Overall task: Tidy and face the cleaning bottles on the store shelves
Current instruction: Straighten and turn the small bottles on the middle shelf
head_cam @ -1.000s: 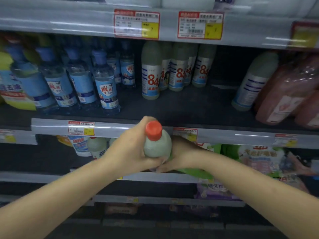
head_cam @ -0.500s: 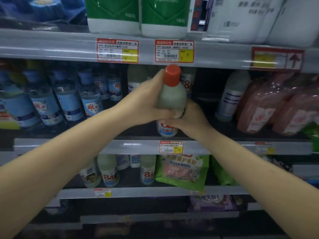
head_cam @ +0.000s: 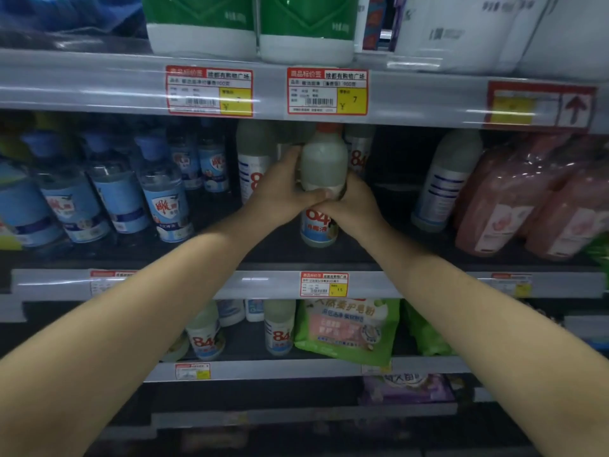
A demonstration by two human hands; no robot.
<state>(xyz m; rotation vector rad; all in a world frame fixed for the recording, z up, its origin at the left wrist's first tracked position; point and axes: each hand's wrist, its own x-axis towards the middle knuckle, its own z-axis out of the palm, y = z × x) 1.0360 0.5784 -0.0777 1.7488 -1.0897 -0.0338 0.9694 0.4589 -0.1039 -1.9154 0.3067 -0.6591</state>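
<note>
Pale frosted plastic with a red cap, the 84 bottle [head_cam: 323, 179] is clasped at its waist by both hands: left hand [head_cam: 280, 189] fingers wrapped round one side, right hand [head_cam: 354, 206] curled round the other. Its base sits low over the shelf [head_cam: 379, 255], below the fingers. Pushed carelessly, it could knock the neighbouring bottles [head_cam: 255, 163] just beyond the left fingers.

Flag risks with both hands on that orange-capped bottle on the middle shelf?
1. The orange-capped bottle sits with its cap right under the upper shelf rail; lifting it may knock the rail.
2. White 84 bottles stand close behind and beside it; pushing it back could topple them.
3. The left hand and right hand cover part of the label, so its facing is hard to judge.
</note>
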